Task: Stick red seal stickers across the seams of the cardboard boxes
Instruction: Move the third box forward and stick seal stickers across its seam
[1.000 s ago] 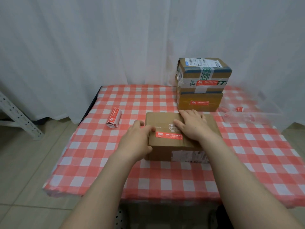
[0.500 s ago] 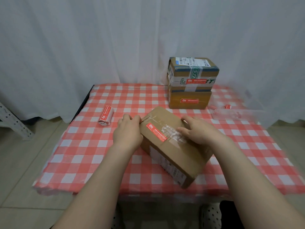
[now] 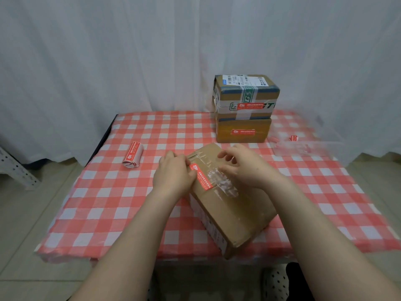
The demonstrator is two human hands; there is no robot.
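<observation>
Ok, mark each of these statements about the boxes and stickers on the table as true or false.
1. Two stacked boxes stand at the back of the table, each with a red label on its front. True.
2. The roll of stickers lies to the right of the near box. False: it lies to its left, on the tablecloth.
3. The near box carries a red sticker on its top face. True.
4. The near box sits square to the table's front edge. False: it is turned at an angle, with one corner pointing toward that edge.
5. The left hand holds the roll of stickers. False: it grips the near box's left edge.
</observation>
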